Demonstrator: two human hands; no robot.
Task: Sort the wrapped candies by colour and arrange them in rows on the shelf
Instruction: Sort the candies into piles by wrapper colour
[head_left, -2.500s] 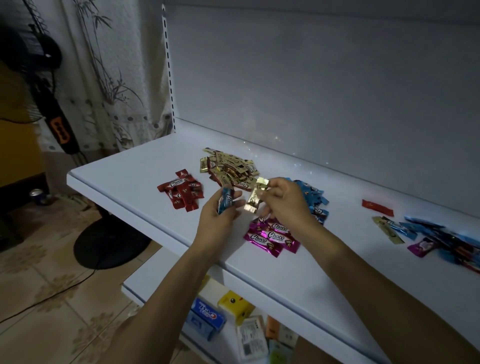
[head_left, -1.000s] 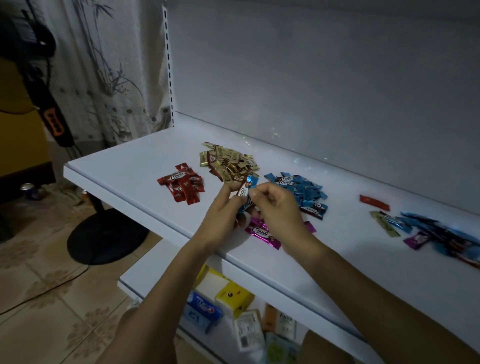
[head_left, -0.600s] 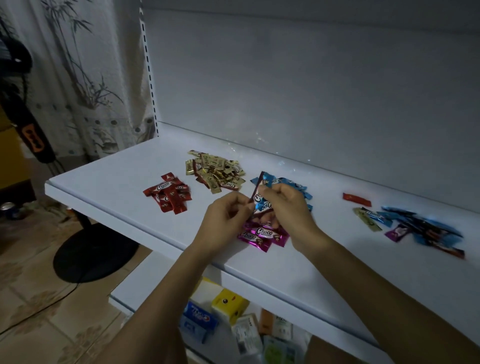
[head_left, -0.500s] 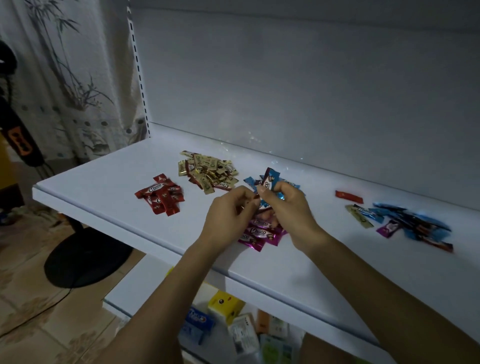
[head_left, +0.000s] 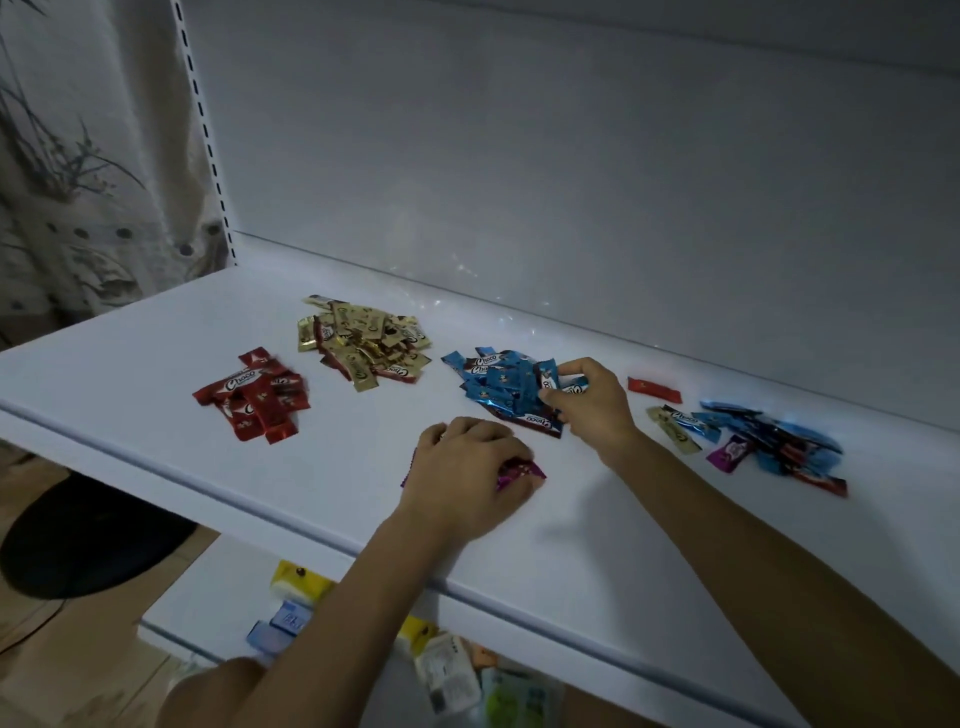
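**Room on the shelf (head_left: 130, 364)**

Bare surface lies left of the red pile (head_left: 254, 397) and along the front edge. Narrow gaps part the red pile, gold pile (head_left: 363, 343) and blue pile (head_left: 498, 387). The back panel (head_left: 571, 182) closes the rear; a mixed heap (head_left: 769, 441) crowds the right.

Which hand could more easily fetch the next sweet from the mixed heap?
Probably the right hand: pinching a blue candy at the blue pile, it is next to the mixed heap. The left hand grips pink candies, farther away.

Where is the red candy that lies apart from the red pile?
In the head view, the red candy lies on the shelf, just right of the right hand and behind the unsorted pile.
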